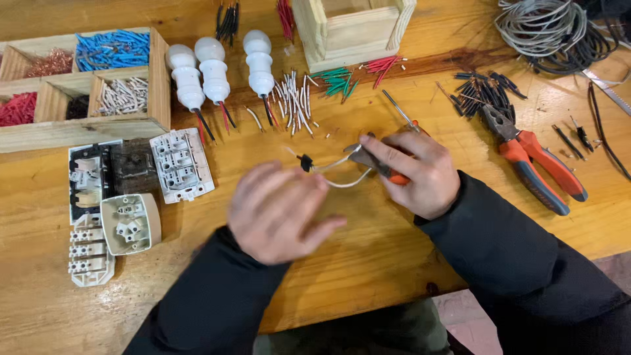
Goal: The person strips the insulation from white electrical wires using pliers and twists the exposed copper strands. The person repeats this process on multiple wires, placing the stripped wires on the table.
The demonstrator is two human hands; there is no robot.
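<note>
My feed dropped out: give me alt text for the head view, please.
The right hand holds an orange-handled tool against a white wire that the blurred left hand meets. Around them on the wooden table: red pliers, three lamp holders, cut wire pieces.

On a wooden workbench [368,263], the right hand [420,172] grips an orange-handled tool [384,167], probably small pliers or strippers, clamped on a short white wire [338,169] with a black end. The left hand [279,213], blurred, rests just beside that wire. Near it lie white switch parts [181,164], three white lamp holders [213,69], a compartmented wooden tray [158,79] of coloured wire pieces, and larger orange pliers [536,164].
</note>
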